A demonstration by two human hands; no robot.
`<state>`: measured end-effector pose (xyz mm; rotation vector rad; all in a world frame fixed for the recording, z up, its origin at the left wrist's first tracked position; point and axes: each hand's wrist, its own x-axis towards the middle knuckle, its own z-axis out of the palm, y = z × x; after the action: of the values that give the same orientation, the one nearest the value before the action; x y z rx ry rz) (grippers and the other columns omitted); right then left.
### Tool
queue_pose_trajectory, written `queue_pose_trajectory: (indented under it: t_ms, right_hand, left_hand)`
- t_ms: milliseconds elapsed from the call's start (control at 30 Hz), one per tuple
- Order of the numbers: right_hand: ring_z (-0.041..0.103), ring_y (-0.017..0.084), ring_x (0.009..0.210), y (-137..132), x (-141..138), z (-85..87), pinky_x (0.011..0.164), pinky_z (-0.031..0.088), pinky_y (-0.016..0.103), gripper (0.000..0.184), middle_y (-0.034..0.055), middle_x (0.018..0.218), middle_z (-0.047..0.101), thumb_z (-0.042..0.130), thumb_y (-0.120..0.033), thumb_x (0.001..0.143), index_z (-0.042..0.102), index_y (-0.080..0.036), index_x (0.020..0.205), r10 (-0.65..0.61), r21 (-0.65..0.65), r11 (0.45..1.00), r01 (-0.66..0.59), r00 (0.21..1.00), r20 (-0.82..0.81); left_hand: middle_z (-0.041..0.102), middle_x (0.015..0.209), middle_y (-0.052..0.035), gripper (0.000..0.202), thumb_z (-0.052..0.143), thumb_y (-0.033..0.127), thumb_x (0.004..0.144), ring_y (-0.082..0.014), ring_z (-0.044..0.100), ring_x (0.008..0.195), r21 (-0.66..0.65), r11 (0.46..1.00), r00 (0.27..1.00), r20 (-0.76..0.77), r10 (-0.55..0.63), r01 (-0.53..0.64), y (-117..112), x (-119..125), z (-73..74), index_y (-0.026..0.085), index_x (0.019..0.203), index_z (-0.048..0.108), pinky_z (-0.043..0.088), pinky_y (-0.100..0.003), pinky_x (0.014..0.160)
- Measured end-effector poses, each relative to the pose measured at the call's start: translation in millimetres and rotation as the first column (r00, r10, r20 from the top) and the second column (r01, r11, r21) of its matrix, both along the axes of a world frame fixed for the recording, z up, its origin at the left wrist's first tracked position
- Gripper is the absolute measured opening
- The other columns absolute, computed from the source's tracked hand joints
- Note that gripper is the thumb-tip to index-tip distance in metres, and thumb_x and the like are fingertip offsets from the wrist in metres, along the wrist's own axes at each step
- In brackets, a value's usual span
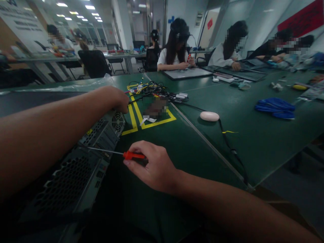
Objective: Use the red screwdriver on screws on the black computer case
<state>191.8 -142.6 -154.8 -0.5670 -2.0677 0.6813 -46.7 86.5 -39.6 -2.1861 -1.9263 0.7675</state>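
A computer case [101,135] lies at the left, its perforated metal rear panel and a round fan grille facing me. In my right hand [154,165] is a screwdriver [131,155] with a red and black handle, fingers wrapped round the grip. Its long thin shaft points left, and the tip meets the rear panel, though the exact contact spot is dark and unclear. My left forearm reaches across the case. Beside the case's far corner, above the fan grille, my left hand [117,98] is bent downward with its fingers hidden from view.
Beyond the case, a tangle of black cables [154,88] lies by yellow tape markings [158,124] and a blurred-out object. A pale oval object [209,116], a dark cord and a blue bundle [275,107] are on the green table [210,155]. Several people work across the room.
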Motion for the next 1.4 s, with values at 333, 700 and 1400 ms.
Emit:
queue_pose_trajectory:
  t_ms: [333,700,1400]
  right_hand:
    - [0.092,0.024,0.107,0.1,-1.6,-2.6,0.100,0.073,0.036,0.017,0.0069,0.125,0.094,0.088,-0.032,0.120,0.080,-0.025,0.133,-0.007,-0.012,1.000,0.007,1.000,0.026]
    - [0.091,0.024,0.106,-0.1,-0.8,-2.0,0.100,0.073,0.037,0.017,0.0080,0.125,0.095,0.087,-0.033,0.120,0.081,-0.024,0.133,-0.006,0.005,1.000,0.006,1.000,-0.002]
    - [0.087,0.023,0.095,-1.9,-2.2,-3.8,0.092,0.073,0.036,0.023,0.0062,0.118,0.093,0.088,-0.042,0.122,0.080,-0.025,0.135,0.001,-0.027,1.000,0.000,0.999,0.035]
  left_hand:
    - [0.099,0.128,-0.0235,0.068,0.100,0.056,0.086,-0.0542,0.084,0.140,0.002,1.000,0.998,0.059,0.016,-0.016,-0.3,-1.5,-1.1,0.022,0.144,0.102,0.063,-0.059,0.126]
    - [0.099,0.121,-0.0201,0.060,0.094,0.049,0.087,-0.0525,0.087,0.134,0.000,1.000,1.000,0.008,-0.029,0.029,-7.2,6.0,5.3,0.027,0.142,0.104,0.067,-0.059,0.122]
    - [0.099,0.118,-0.0194,0.069,0.092,0.055,0.085,-0.0558,0.086,0.137,0.003,0.999,0.998,0.028,-0.051,0.051,-2.7,-2.0,1.9,0.033,0.149,0.102,0.070,-0.061,0.118]
